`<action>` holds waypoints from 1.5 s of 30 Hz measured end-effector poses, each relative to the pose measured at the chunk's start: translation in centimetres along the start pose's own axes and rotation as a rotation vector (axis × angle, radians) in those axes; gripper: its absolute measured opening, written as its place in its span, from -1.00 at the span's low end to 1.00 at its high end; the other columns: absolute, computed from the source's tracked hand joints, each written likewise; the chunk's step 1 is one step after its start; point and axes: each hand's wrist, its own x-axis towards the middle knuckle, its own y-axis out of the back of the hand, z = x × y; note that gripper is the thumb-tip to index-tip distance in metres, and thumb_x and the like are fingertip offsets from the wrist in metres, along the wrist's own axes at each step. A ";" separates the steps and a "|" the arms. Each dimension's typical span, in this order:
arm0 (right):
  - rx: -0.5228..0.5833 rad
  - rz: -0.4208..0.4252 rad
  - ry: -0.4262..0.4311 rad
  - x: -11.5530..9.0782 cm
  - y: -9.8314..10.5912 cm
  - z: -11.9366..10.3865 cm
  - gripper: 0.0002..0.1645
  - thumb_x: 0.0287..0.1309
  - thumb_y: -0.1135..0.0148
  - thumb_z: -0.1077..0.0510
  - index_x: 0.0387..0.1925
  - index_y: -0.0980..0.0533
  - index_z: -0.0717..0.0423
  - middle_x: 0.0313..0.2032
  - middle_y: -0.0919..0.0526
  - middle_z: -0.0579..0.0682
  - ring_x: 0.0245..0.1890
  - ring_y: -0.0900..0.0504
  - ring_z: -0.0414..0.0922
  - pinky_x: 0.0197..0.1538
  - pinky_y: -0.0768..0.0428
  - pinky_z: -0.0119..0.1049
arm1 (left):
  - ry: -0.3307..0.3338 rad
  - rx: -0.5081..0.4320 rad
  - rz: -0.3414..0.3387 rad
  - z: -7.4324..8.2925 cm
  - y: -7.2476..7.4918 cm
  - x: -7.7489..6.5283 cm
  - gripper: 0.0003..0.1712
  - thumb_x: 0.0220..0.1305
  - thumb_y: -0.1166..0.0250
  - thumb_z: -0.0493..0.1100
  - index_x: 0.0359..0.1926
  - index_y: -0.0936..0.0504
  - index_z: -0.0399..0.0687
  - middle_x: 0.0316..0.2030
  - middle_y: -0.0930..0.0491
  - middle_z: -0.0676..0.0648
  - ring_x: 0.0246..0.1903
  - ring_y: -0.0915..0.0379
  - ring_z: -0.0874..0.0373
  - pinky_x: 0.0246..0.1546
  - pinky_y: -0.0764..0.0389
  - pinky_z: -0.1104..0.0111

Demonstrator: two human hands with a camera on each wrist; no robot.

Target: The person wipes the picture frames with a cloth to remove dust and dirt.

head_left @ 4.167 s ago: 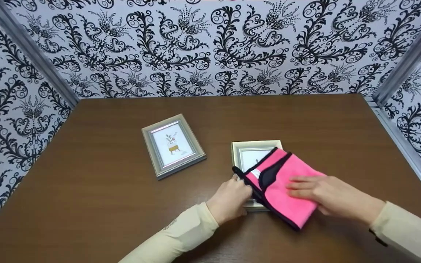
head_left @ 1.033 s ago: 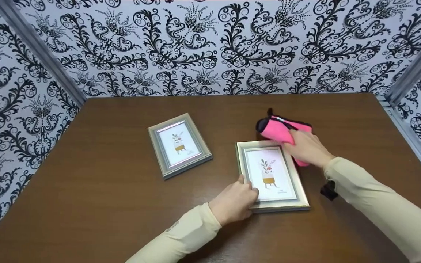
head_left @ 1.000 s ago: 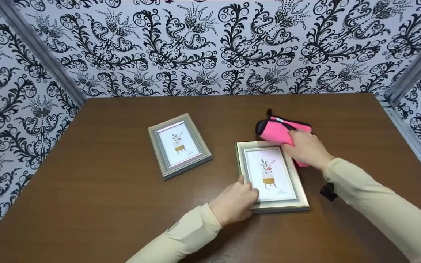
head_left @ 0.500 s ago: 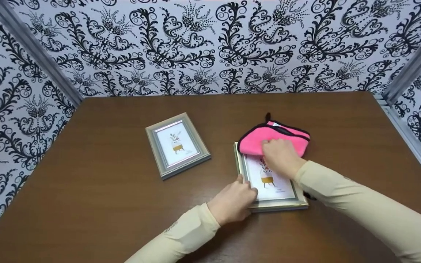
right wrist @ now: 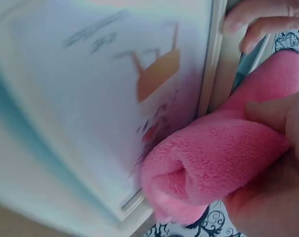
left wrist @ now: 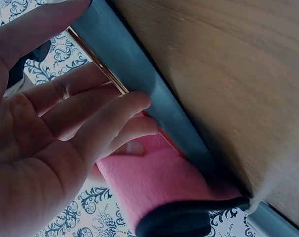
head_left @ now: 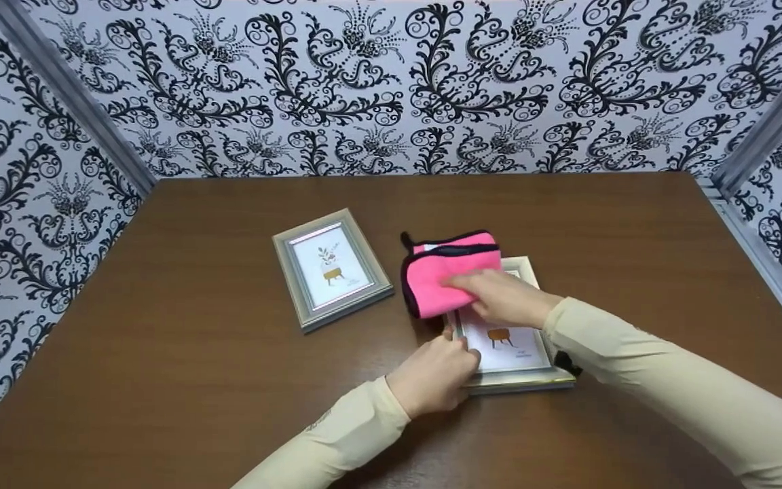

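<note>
A pink cloth with black edging [head_left: 455, 275] lies folded across the upper left part of a pale gold picture frame [head_left: 510, 353], overhanging its left side. My right hand [head_left: 510, 299] grips the cloth; in the right wrist view the pink pile [right wrist: 213, 153] bunches between thumb and fingers against the picture. At the frame's lower left corner, my left hand [head_left: 434, 373] holds the edge. The left wrist view has its fingers along the frame's grey side wall [left wrist: 144, 84], with the thumb at the near end. Cloth and right hand hide the upper picture.
A second picture frame [head_left: 333, 268] with a similar plant print lies face up to the left, slightly turned. The brown table [head_left: 194, 326] meets patterned wall panels [head_left: 364, 81] at its back, with grey metal posts [head_left: 764, 109] at the corners.
My right hand has swept the cloth from the frame's upper right, over its top, to its upper left side. The left hand stays at the lower left corner.
</note>
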 end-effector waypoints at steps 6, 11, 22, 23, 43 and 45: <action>-0.039 -0.056 0.045 -1.3 0.8 0.9 -0.45 0.13 -0.05 0.51 0.18 -0.48 0.26 0.19 -0.49 0.20 0.22 -0.41 0.16 0.25 -0.32 0.05 | 0.009 -0.043 -0.003 0.1 0.3 0.3 -0.79 -0.11 -0.51 -0.13 -0.56 -0.60 -0.03 -0.62 -0.54 0.05 -0.58 -0.52 0.16 -0.50 -0.57 0.36; -0.152 -0.060 0.043 -2.9 1.4 2.0 -0.46 0.06 -0.17 0.49 0.12 -0.54 0.21 0.12 -0.56 0.14 0.19 -0.45 0.14 0.22 -0.35 0.06 | 0.013 -0.005 -0.017 0.2 0.3 0.4 -0.77 -0.13 -0.52 -0.09 -0.53 -0.61 -0.02 -0.55 -0.58 0.05 -0.48 -0.56 0.13 -0.33 -0.60 0.33; -0.394 0.078 -0.128 -5.4 1.7 1.0 -0.79 -0.16 -0.20 0.45 -0.40 -0.57 0.21 -0.53 -0.59 0.08 -0.51 -0.54 0.07 -0.48 -0.52 -0.03 | 0.025 0.021 -0.005 0.1 0.6 0.3 -0.77 -0.18 -0.52 -0.10 -0.56 -0.61 -0.02 -0.60 -0.58 0.06 -0.48 -0.57 0.15 -0.01 -0.53 0.25; -0.369 0.086 -0.148 -5.3 1.5 0.7 -0.84 -0.15 -0.19 0.44 -0.45 -0.54 0.19 -0.62 -0.52 0.03 -0.58 -0.48 0.03 -0.55 -0.48 -0.07 | 0.023 0.030 -0.001 0.1 0.6 0.3 -0.76 -0.18 -0.53 -0.09 -0.56 -0.61 -0.02 -0.59 -0.58 0.06 -0.47 -0.57 0.15 -0.02 -0.54 0.26; 0.151 -0.051 0.062 -3.7 -0.3 0.0 -0.57 0.10 -0.04 0.48 -0.02 -0.57 0.18 -0.22 -0.62 -0.07 -0.23 -0.53 -0.12 -0.10 -0.50 -0.14 | 0.024 -0.023 0.007 0.1 -0.1 0.0 -0.76 -0.10 -0.51 -0.09 -0.54 -0.59 -0.04 -0.62 -0.52 0.05 -0.59 -0.52 0.14 -0.52 -0.58 0.35; 0.070 -0.042 0.094 -4.0 0.0 -0.1 -0.61 0.07 -0.07 0.49 -0.14 -0.59 0.10 -0.28 -0.61 -0.11 -0.23 -0.56 -0.12 -0.10 -0.51 -0.13 | 0.018 -0.028 0.010 0.2 -0.1 0.1 -0.77 -0.10 -0.50 -0.10 -0.54 -0.59 -0.04 -0.62 -0.51 0.06 -0.59 -0.52 0.15 -0.51 -0.58 0.35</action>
